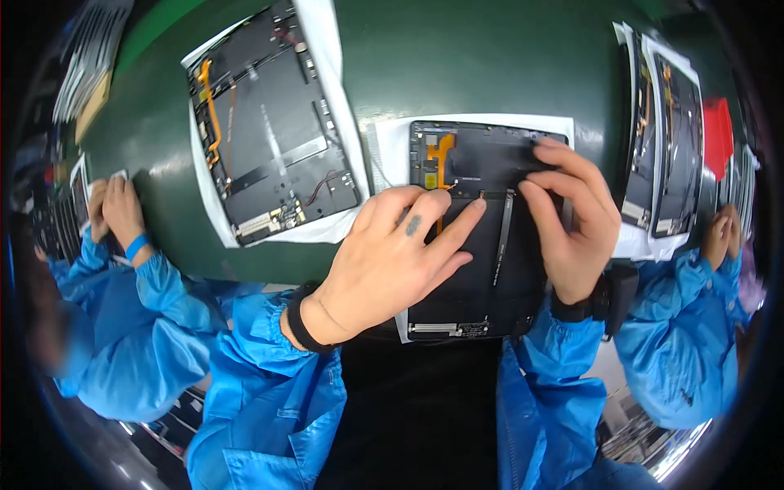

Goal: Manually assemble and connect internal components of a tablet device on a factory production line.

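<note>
In front of me an opened black tablet housing (457,269) lies with its inner parts facing up. An orange flex cable (443,159) runs down its upper left, and a thin dark strip cable (505,237) lies near its middle. My left hand (384,261) rests over the left side, index finger stretched to a small connector (482,196), other fingers bent, thumb apart. My right hand (576,212) curves over the upper right edge, thumb and a fingertip close together beside a smooth black section (494,155). Whatever they pinch, if anything, is hidden.
Another opened tablet housing (278,122) lies on white wrapping at the left of the green table (474,57). More housings (674,147) stand at the right beside a red bin (717,137). Co-workers' hands (118,208) and blue sleeves flank me on both sides.
</note>
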Action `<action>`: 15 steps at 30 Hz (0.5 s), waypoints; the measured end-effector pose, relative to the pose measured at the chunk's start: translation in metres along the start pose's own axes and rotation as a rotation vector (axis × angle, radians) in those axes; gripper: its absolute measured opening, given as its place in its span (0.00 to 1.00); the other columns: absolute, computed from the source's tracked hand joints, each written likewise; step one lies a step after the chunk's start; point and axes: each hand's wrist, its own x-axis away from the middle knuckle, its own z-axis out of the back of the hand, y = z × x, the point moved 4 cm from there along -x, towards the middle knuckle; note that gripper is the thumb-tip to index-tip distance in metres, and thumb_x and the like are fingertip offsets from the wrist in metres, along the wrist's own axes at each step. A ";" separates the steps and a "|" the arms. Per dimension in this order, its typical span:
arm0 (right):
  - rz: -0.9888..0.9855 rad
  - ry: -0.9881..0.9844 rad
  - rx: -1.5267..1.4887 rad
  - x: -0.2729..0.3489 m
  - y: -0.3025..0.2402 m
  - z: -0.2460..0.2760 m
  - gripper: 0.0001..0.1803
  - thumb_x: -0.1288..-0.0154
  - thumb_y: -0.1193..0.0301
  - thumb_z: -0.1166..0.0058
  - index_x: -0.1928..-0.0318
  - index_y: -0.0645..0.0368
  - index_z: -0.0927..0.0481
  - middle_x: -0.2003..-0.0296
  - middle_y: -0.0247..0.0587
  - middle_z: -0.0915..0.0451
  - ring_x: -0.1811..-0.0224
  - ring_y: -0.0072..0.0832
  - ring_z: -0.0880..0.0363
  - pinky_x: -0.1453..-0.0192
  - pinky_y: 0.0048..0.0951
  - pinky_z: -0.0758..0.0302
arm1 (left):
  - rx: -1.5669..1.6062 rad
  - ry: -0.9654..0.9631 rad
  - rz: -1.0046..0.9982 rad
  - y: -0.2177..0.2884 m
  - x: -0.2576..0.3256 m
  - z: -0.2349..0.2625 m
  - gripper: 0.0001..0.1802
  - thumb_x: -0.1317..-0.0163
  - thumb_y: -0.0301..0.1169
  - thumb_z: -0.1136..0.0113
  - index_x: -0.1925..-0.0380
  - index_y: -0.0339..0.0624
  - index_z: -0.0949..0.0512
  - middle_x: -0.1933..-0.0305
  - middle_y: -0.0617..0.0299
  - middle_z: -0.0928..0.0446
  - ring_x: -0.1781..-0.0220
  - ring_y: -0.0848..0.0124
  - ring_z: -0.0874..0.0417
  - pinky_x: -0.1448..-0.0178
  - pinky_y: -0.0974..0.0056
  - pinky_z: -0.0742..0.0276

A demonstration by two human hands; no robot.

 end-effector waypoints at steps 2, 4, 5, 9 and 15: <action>0.026 -0.019 0.055 0.007 0.003 0.007 0.10 0.43 0.85 0.29 0.59 0.68 0.12 0.47 0.52 0.13 0.37 0.48 0.15 0.35 0.41 0.19 | -0.003 0.013 0.017 -0.001 0.003 -0.003 0.33 0.44 0.41 0.23 0.35 0.54 0.17 0.47 0.60 0.28 0.44 0.57 0.28 0.39 0.56 0.26; 0.033 -0.070 0.059 0.012 0.002 0.006 0.12 0.44 0.83 0.27 0.58 0.68 0.12 0.45 0.51 0.14 0.35 0.48 0.16 0.33 0.43 0.20 | 0.003 0.026 0.006 0.001 0.002 -0.005 0.34 0.43 0.42 0.23 0.34 0.55 0.18 0.47 0.60 0.28 0.44 0.57 0.28 0.39 0.56 0.26; 0.037 -0.108 0.096 0.012 0.002 0.003 0.15 0.46 0.80 0.25 0.57 0.68 0.12 0.44 0.50 0.15 0.35 0.49 0.18 0.32 0.44 0.21 | -0.005 0.038 -0.004 0.001 0.001 -0.003 0.35 0.42 0.42 0.24 0.33 0.52 0.19 0.48 0.59 0.28 0.45 0.56 0.27 0.39 0.55 0.26; 0.104 -0.097 0.198 0.015 0.001 -0.007 0.11 0.45 0.80 0.28 0.60 0.64 0.12 0.44 0.44 0.15 0.36 0.48 0.18 0.32 0.44 0.24 | 0.026 0.067 0.032 0.003 -0.002 -0.001 0.35 0.44 0.38 0.23 0.34 0.44 0.20 0.48 0.56 0.28 0.46 0.54 0.27 0.40 0.52 0.25; 0.183 -0.071 0.118 0.024 -0.022 0.007 0.11 0.48 0.81 0.29 0.63 0.61 0.13 0.44 0.46 0.16 0.39 0.51 0.17 0.35 0.47 0.22 | 0.607 0.102 0.130 0.023 0.029 0.015 0.27 0.39 0.29 0.26 0.39 0.36 0.18 0.50 0.52 0.19 0.51 0.59 0.17 0.48 0.58 0.20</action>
